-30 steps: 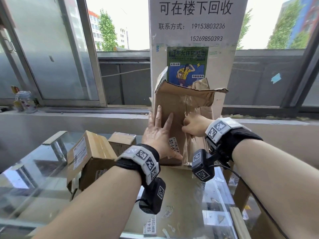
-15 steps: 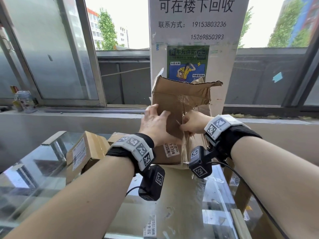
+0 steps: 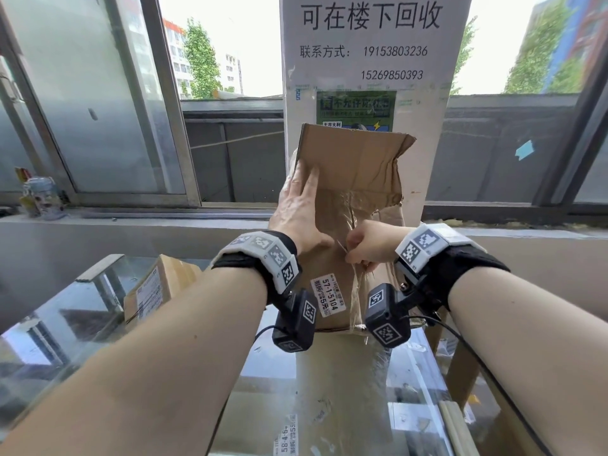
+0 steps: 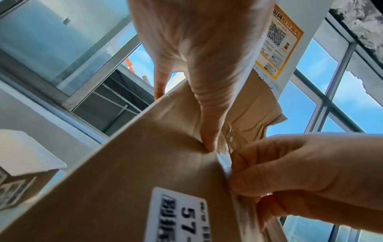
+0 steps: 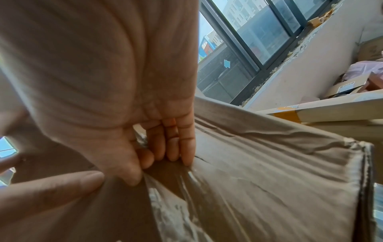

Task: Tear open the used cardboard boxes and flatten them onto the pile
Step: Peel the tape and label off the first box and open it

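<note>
Cardboard box (image 3: 348, 199), brown and creased, stands upright on the far part of the glass bench (image 3: 345, 390), its top flap ragged and bent, a pillar (image 3: 365, 44) with printed notices right behind it. A white label (image 3: 328, 295) reading 57-1-5104 sits low on its near face.

Left hand (image 3: 301, 209): fingers straight and spread flat against the left side of the near face, fingertips reaching round the left edge. In the left wrist view the thumb (image 4: 209, 131) presses into the cardboard beside the seam, denting it.

Right hand (image 3: 370, 246): fingers curled, pinching the tape (image 5: 174, 204) at the seam on the box, just right of the left thumb. In the right wrist view the clear tape is wrinkled and lifted off the brown surface under the fingers (image 5: 172, 144). The two hands are close together, nearly touching at the seam.

A second box (image 3: 154, 287), shut and with a shipping label, lies on the bench to the left, apart from the first. A flattened sheet (image 3: 339, 383) lies on the glass in front of the standing box. A can (image 3: 41, 195) stands on the window ledge, far left.
</note>
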Motion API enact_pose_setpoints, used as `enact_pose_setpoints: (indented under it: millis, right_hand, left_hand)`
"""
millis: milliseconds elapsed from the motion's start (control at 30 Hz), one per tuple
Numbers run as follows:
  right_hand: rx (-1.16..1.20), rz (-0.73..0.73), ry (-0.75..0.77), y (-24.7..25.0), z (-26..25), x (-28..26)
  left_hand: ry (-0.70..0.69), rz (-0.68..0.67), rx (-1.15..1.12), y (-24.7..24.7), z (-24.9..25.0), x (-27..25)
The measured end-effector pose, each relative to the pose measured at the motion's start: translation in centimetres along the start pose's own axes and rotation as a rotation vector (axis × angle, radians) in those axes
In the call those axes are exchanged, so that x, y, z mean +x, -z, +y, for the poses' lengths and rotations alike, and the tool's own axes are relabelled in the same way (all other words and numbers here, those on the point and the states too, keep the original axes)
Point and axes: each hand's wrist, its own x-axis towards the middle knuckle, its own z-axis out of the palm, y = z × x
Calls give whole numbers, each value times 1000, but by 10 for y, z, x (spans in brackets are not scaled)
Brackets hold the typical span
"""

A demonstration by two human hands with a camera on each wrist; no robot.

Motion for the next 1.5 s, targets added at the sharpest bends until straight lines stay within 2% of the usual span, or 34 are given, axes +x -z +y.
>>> enact_pose_setpoints:
  millis: [167,400,633,767,1167,1367,1500]
  right_hand:
    - [21,11,-8,1,-1,0]
    - [-17,4,3,7,-1,2]
    - [-175,169,-53,8,-11,6]
    - [-178,211,-23,4,-12,9]
    - [-312,75,2,5,-23,13]
    - [-185,78,36,4,-16,10]
    - [12,131,33,-3,-5,11]
  left_hand:
    - [24,-116,136,-1,-1,-5]
    - [107,-167,170,-2,4,-12]
    - [88,-168,178,1,8,-11]
    - [110,-172,172,-1,6,-14]
    - [125,-197,216,-1,5,-18]
    - [139,-212,227,1,6,-16]
    - [160,-219,199,1,3,-16]
